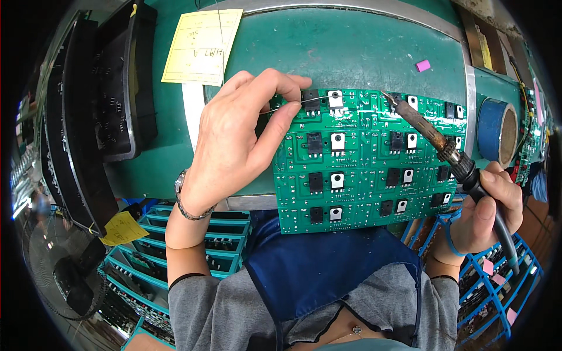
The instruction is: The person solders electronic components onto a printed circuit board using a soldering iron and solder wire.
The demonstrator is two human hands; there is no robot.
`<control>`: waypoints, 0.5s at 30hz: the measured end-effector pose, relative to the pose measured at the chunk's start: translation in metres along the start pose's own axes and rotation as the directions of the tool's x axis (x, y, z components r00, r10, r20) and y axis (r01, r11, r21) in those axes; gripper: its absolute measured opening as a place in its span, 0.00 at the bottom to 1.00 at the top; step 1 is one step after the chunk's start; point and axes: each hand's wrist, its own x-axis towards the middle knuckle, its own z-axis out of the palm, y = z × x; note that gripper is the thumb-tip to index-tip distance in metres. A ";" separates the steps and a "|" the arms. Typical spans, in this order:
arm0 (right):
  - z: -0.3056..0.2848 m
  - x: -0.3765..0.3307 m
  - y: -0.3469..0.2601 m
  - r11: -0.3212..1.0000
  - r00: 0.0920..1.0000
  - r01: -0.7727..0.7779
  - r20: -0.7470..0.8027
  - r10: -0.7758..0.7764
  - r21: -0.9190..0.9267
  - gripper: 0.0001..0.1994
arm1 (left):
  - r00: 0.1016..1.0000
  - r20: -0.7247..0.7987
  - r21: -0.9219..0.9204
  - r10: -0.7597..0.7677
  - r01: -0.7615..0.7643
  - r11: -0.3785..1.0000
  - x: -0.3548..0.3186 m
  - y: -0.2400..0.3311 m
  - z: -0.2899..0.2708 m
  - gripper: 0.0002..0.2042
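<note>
A large green circuit board [366, 167] lies at the near edge of the bench and overhangs it, bearing rows of black and silver-backed transistors. My left hand [234, 131] is over the board's far left corner, thumb and forefinger pinching a thin solder wire [321, 99] that runs rightward over the top row. In my right hand [492, 202], at the board's right side, is a soldering iron [430, 133], gripped by its black handle. Its tip points to the far left and is at the top row, near a black transistor; whether it touches a joint I cannot tell.
Black bins [120, 88] stand on the left, with a yellow paper slip [202, 50] beside them. A blue tape roll [496, 131] is at the right, and a small pink piece [422, 65] lies beyond the board. Racks of boards [175, 237] flank me below the bench.
</note>
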 end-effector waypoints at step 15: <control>-0.006 0.002 0.003 0.985 0.982 0.173 0.082 -0.171 -0.012 0.20 | 0.999 -0.025 -0.127 -0.022 0.019 0.992 -0.002 -0.003 0.002 0.02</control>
